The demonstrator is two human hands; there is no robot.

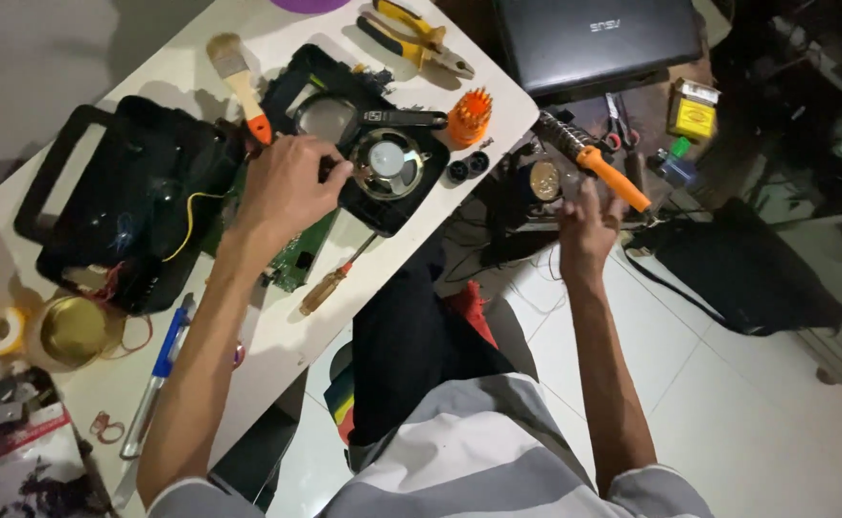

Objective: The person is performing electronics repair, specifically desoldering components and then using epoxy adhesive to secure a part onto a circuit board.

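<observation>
A person's right hand (589, 219) reaches with loosely spread fingers for the orange-handled soldering iron (596, 163), which rests in its stand right of the surface; the fingertips sit at the handle, but whether the grip has closed on it cannot be told. The left hand (287, 184) presses down on the black speaker panel (383, 168) on the white surface (277, 326), fingers curled at the panel's left edge beside the round speaker (387, 163); whether they pinch anything cannot be told either. Judged from this, the iron is best taken well back on the orange handle, clear of the metal tip, while the left hand keeps the panel pinned flat. A green circuit board (296, 259) peeks out beneath the wrist, a black casing (133, 211) with a yellow wire lies left, a wooden-handled screwdriver (335, 278) lies near, and a paintbrush (239, 82) and yellow pliers (416, 36) lie far.
</observation>
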